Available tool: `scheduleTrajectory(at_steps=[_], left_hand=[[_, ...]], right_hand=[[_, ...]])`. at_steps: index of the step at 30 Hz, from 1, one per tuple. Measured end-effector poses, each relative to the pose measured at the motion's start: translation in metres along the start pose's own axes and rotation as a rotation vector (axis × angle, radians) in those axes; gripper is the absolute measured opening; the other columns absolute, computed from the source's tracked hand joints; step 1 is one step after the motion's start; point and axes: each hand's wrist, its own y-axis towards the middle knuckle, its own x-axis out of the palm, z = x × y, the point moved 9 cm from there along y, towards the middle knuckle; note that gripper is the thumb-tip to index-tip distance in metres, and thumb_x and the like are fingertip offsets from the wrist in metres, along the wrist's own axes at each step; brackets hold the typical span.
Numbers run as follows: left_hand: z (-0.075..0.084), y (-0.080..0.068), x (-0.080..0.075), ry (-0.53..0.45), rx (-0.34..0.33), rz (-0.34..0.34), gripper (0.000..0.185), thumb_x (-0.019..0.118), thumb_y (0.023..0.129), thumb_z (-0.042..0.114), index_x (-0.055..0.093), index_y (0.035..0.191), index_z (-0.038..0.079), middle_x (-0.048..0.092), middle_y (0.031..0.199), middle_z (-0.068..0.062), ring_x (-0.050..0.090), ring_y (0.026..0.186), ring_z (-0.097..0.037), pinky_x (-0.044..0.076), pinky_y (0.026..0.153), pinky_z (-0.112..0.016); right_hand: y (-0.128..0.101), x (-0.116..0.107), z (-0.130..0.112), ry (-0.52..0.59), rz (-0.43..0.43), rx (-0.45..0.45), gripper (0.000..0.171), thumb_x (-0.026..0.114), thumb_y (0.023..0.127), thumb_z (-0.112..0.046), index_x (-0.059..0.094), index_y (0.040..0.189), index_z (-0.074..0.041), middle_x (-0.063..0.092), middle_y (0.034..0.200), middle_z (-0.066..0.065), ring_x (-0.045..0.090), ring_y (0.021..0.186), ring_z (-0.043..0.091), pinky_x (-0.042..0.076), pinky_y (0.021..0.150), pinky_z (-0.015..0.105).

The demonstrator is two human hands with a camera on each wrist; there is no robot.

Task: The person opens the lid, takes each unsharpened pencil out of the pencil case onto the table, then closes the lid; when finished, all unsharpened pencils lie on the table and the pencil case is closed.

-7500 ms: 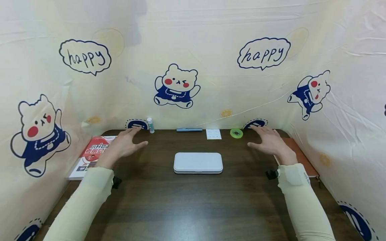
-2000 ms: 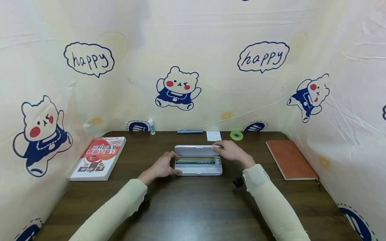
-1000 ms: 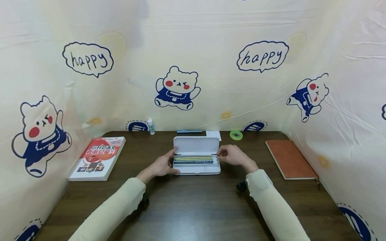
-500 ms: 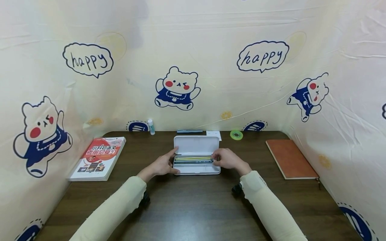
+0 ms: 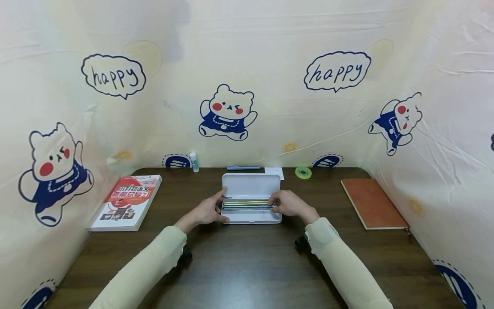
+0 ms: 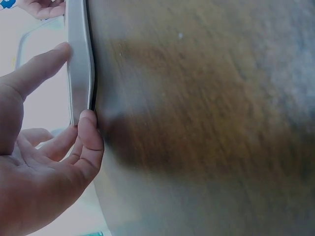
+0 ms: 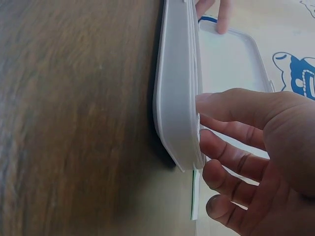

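We find a dark wooden table (image 5: 247,266) under both forearms. To the left of the left hand lies a red-and-white book (image 5: 126,201); well to the right of the right hand lies an orange-brown notebook (image 5: 372,204).

Between the two hands sits a white pencil case (image 5: 251,216), a shallow rectangular box with rounded corners. Its lid (image 5: 251,185) stands raised at the far edge, plain white inside. The tray holds several pencils (image 5: 247,205) lying lengthwise side by side, yellow, green and dark ones among them.

The left hand (image 5: 206,211) braces the case's left end: the thumb presses the near corner and the forefinger rests along the far side, fingers fairly straight, nothing enclosed. The right hand (image 5: 289,204) sits at the right end with fingers curled over the pencil tips; we cannot tell whether it pinches one.

Beyond the lid, along the table's far edge, we note a blue pen (image 5: 243,168), a white card (image 5: 275,171), a green tape roll (image 5: 302,172) and a small glue stick (image 5: 194,162).
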Motion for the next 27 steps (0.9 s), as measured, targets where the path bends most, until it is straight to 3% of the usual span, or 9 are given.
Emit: scheduleTrajectory(at_steps=[10, 17, 27], left_hand=[[-0.0020, -0.0023, 0.0020, 0.001, -0.002, 0.003, 0.113, 0.087, 0.078, 0.026, 0.011, 0.162, 0.022, 0.052, 0.144, -0.015, 0.058, 0.085, -0.015, 0.048, 0.073, -0.028], [-0.0034, -0.0006, 0.0018, 0.024, -0.005, 0.014, 0.114, 0.086, 0.079, 0.028, 0.009, 0.162, 0.022, 0.050, 0.146, -0.016, 0.057, 0.086, -0.016, 0.048, 0.073, -0.028], [-0.0017, -0.0006, 0.0019, 0.016, 0.001, 0.011, 0.113, 0.086, 0.079, 0.025, 0.010, 0.162, 0.022, 0.051, 0.144, -0.016, 0.056, 0.084, -0.016, 0.047, 0.072, -0.028]], right_hand=[[0.0009, 0.0028, -0.0039, 0.023, -0.035, -0.007, 0.008, 0.074, 0.088, -0.012, 0.074, 0.094, -0.017, 0.066, 0.085, -0.006, 0.054, 0.080, 0.012, 0.048, 0.079, 0.032], [0.0012, -0.0014, -0.0055, 0.016, -0.002, -0.034, 0.009, 0.076, 0.086, -0.010, 0.074, 0.086, -0.019, 0.067, 0.080, -0.008, 0.055, 0.076, 0.011, 0.048, 0.076, 0.030], [-0.0011, -0.0051, 0.0026, 0.051, 0.011, -0.037, 0.009, 0.073, 0.088, -0.011, 0.076, 0.091, -0.018, 0.067, 0.081, -0.008, 0.055, 0.077, 0.010, 0.048, 0.076, 0.030]])
